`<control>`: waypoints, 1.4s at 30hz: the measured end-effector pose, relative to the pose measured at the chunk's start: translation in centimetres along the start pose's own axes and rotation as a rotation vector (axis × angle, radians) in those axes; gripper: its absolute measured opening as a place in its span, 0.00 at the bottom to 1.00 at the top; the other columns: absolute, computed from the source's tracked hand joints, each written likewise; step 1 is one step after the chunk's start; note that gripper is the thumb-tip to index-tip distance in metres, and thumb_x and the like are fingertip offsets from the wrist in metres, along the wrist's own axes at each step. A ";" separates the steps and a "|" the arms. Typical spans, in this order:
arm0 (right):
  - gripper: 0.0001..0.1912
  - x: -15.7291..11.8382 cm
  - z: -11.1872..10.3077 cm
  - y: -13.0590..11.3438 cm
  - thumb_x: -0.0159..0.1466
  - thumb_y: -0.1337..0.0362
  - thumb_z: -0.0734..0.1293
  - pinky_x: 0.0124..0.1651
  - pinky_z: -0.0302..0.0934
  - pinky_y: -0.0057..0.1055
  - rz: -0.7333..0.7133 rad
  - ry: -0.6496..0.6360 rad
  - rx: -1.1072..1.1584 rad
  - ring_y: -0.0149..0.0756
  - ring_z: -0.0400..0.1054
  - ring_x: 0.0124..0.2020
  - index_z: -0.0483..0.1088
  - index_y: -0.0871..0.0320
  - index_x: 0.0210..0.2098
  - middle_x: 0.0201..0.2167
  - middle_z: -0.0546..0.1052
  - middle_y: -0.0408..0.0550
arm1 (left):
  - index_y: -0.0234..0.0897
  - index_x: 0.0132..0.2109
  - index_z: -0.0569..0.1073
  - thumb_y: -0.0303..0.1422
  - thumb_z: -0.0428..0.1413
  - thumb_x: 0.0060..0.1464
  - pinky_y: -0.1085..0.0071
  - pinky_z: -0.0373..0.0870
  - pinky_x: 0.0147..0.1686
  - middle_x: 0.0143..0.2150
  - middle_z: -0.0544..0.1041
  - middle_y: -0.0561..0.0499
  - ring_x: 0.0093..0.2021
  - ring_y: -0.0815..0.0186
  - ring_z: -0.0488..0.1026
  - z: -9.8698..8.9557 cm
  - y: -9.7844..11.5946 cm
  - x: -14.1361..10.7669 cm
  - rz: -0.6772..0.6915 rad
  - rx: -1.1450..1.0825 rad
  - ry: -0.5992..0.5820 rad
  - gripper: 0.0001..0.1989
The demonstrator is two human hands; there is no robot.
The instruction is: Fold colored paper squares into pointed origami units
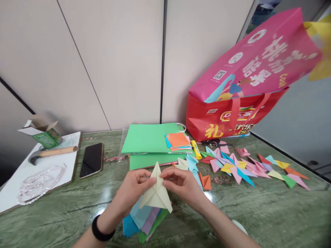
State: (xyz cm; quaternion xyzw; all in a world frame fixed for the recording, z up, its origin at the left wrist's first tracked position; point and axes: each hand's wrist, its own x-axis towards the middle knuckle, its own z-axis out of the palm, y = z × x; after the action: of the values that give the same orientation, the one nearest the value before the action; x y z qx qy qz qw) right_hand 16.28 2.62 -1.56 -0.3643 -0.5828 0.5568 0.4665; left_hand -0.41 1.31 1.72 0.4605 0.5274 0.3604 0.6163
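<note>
A cream piece of folded origami paper (156,196) is held upright between my two hands, its narrow point away from me and its two wider corners toward me. My left hand (138,186) pinches its left edge, thumb on the face. On the opposite edge, my right hand (181,184) grips with thumb and fingertips. Below the folded paper lie loose coloured paper sheets (137,220) in blue, lilac and green. Just beyond my hands sit a cream folded piece (182,164), light blue ones (191,162) and an orange one (205,181).
Many folded paper pieces (234,167) spread rightward. Behind stand green paper (150,137), small orange squares (178,139), a glue stick (196,150), scissors (214,143) and a red bag (201,120) under a pink bag (248,62). Leftward lie a phone (91,160), hammer (54,152), beads (38,184) and box (46,136).
</note>
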 end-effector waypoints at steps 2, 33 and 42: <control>0.08 -0.1 0.0 0.0 0.51 0.67 0.69 0.35 0.65 0.29 0.016 -0.028 0.026 0.34 0.69 0.34 0.74 0.56 0.32 0.33 0.74 0.46 | 0.32 0.30 0.72 0.37 0.62 0.40 0.76 0.60 0.21 0.20 0.77 0.51 0.20 0.68 0.70 0.0 0.0 0.0 -0.010 -0.021 0.009 0.13; 0.11 -0.4 0.3 0.3 0.60 0.59 0.61 0.24 0.56 0.25 0.025 0.140 -0.267 0.33 0.65 0.24 0.72 0.58 0.27 0.23 0.73 0.45 | 0.37 0.37 0.66 0.35 0.59 0.45 0.76 0.67 0.23 0.26 0.76 0.54 0.25 0.68 0.72 0.1 0.0 -0.2 0.121 0.005 0.112 0.13; 0.12 -0.7 0.3 0.0 0.63 0.63 0.56 0.25 0.59 0.25 0.012 0.007 -0.065 0.30 0.64 0.24 0.64 0.53 0.45 0.25 0.70 0.42 | 0.35 0.35 0.68 0.36 0.61 0.44 0.75 0.68 0.21 0.22 0.78 0.52 0.22 0.66 0.73 -0.3 -0.4 0.0 0.064 -0.066 0.161 0.13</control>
State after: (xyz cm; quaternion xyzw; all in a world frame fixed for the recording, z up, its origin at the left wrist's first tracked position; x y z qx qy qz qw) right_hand 16.18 1.82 -1.59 -0.3847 -0.5968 0.5389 0.4533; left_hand -0.70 1.30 1.37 0.4261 0.5483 0.4328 0.5749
